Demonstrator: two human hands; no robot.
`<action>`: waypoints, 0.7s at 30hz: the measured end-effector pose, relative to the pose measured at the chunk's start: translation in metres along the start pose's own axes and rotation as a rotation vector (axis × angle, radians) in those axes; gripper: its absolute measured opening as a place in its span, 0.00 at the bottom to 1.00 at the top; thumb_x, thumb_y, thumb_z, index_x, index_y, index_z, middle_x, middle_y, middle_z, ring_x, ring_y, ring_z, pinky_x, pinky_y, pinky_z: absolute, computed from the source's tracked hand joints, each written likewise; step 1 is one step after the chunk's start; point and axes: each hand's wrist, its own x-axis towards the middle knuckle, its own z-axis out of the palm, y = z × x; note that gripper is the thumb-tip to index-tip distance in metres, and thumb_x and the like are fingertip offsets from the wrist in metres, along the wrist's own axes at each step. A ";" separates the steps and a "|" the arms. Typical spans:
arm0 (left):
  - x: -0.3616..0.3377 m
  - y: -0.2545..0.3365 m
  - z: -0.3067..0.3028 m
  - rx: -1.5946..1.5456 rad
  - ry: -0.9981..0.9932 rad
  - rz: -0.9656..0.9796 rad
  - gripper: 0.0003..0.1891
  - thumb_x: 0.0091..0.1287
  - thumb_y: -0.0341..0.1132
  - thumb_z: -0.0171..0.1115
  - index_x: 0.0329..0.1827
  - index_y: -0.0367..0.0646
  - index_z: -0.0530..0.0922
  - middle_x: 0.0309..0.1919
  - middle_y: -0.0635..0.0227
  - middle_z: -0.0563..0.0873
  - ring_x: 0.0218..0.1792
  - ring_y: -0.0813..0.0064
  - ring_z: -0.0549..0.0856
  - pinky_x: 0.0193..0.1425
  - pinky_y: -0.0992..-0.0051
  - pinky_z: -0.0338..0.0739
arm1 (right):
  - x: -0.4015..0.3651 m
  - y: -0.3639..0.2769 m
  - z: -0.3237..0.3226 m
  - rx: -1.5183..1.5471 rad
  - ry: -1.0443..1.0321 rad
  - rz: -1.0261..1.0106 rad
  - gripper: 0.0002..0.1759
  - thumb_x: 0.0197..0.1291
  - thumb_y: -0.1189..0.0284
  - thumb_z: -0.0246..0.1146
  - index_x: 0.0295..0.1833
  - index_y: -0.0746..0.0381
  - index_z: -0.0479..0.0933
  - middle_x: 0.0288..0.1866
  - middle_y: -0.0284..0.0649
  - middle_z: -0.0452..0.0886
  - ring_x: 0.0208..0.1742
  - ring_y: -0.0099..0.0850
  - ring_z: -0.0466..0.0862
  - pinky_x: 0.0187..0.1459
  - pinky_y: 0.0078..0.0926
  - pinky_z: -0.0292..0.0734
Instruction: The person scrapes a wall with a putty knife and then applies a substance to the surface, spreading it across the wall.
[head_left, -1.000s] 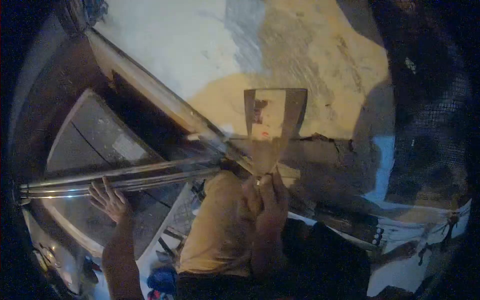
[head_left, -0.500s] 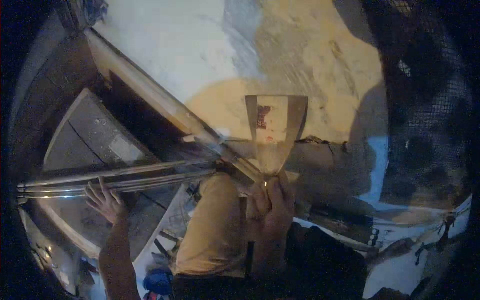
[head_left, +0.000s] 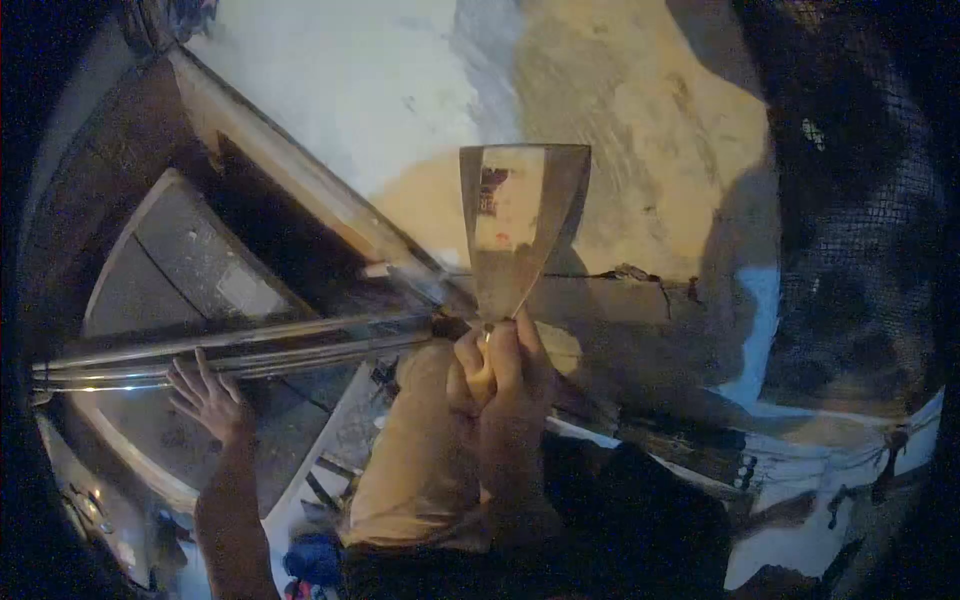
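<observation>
In my right hand (head_left: pixel 505 370) is a putty knife (head_left: pixel 520 215), its broad metal blade pointing up and flaring toward a straight top edge. Red markings show on the blade, and my closed fingers hide the handle. Behind the blade stretches a wall (head_left: pixel 620 130), white on the left and patchy yellowish on the right. Over at the left, my left hand (head_left: pixel 210 405) has its fingers spread against shiny metal rails (head_left: pixel 130 375). It appears to rest on the lowest rail without wrapping round it.
A long diagonal ledge (head_left: pixel 310 170) runs down from the upper left toward the knife. Below the rails lies a grey curved panel (head_left: pixel 190 260). My clothed knee (head_left: pixel 410 450) is bent in the lower middle. Dark netting (head_left: pixel 870 230) hangs at the right.
My right hand and the putty knife have moved up and to the left across the view. My left hand stays by the rails.
</observation>
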 end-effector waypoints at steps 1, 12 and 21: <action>-0.002 -0.001 -0.001 0.011 -0.020 0.002 0.30 0.75 0.57 0.24 0.77 0.62 0.57 0.78 0.62 0.49 0.78 0.54 0.45 0.77 0.44 0.35 | -0.002 -0.001 0.004 -0.002 0.057 -0.009 0.07 0.73 0.68 0.49 0.46 0.60 0.69 0.28 0.35 0.70 0.22 0.20 0.71 0.14 0.18 0.65; 0.000 0.001 -0.003 0.000 -0.036 -0.006 0.30 0.75 0.57 0.24 0.77 0.61 0.56 0.78 0.61 0.50 0.78 0.52 0.46 0.76 0.40 0.36 | -0.012 -0.009 0.005 0.036 0.087 0.088 0.12 0.72 0.65 0.51 0.51 0.62 0.69 0.28 0.33 0.69 0.24 0.18 0.69 0.19 0.18 0.67; 0.001 -0.002 0.004 0.028 0.012 0.010 0.29 0.75 0.56 0.25 0.78 0.62 0.54 0.79 0.62 0.49 0.78 0.53 0.45 0.77 0.43 0.34 | -0.012 -0.004 0.009 -0.053 0.033 0.044 0.15 0.70 0.68 0.53 0.57 0.64 0.69 0.33 0.35 0.70 0.25 0.21 0.68 0.23 0.19 0.68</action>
